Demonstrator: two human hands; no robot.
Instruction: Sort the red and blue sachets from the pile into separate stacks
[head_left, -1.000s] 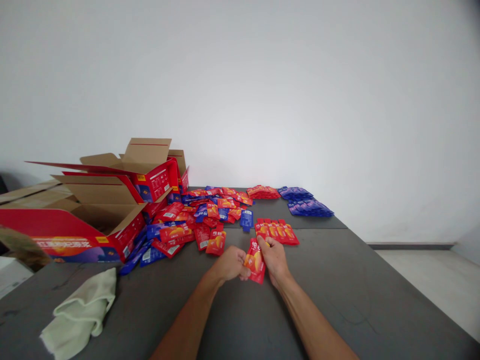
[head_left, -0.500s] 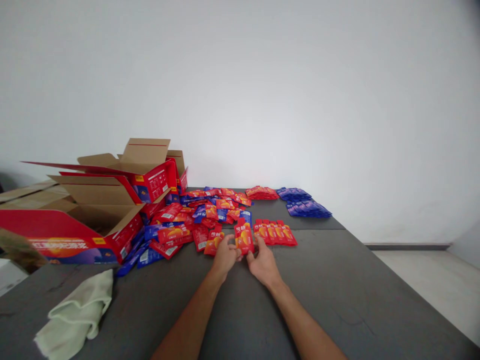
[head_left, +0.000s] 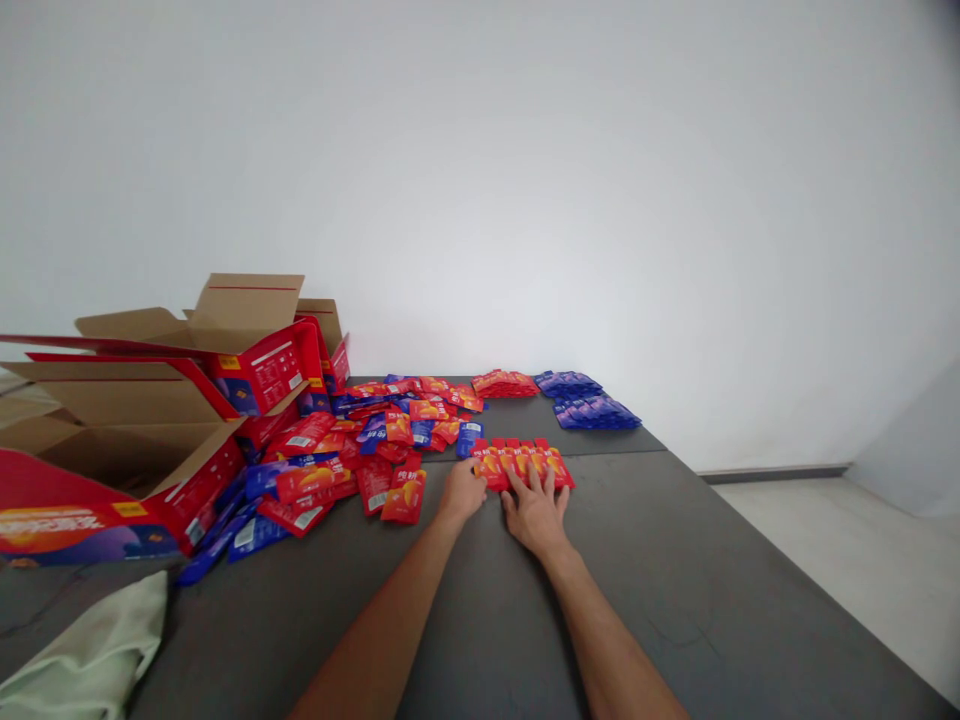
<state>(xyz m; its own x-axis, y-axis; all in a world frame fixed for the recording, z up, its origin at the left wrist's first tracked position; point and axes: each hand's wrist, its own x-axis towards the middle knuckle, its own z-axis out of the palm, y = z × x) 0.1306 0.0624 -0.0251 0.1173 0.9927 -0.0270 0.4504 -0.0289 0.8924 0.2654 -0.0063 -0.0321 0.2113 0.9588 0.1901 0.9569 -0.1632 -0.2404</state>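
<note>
Overlapping red pouches with orange fruit printed on them lie in a short row (head_left: 556, 464) on the dark table. Over the front of this row, my right hand (head_left: 537, 512) rests palm down with fingers spread, its fingertips touching the pouches. My left hand (head_left: 463, 492) is closed at the row's left end, its curled fingers at the edge of the leftmost red pouch (head_left: 491, 470). Part of that edge is hidden by the fingers. A single red pouch (head_left: 405, 494) lies left of my left hand, at the front of a loose heap of red and blue pouches (head_left: 322, 478).
Open red cartons (head_left: 161, 520) with brown flaps stand on the left. Behind the row lie a stack of red pouches (head_left: 504, 384) and stacks of blue pouches (head_left: 596, 411). A pale green cloth (head_left: 94, 650) lies front left. The table (head_left: 675, 590) ends at a right edge.
The red pouch held between both hands has moved onto the left end of the row. My right hand has opened over the row. The view has swung slightly right.
</note>
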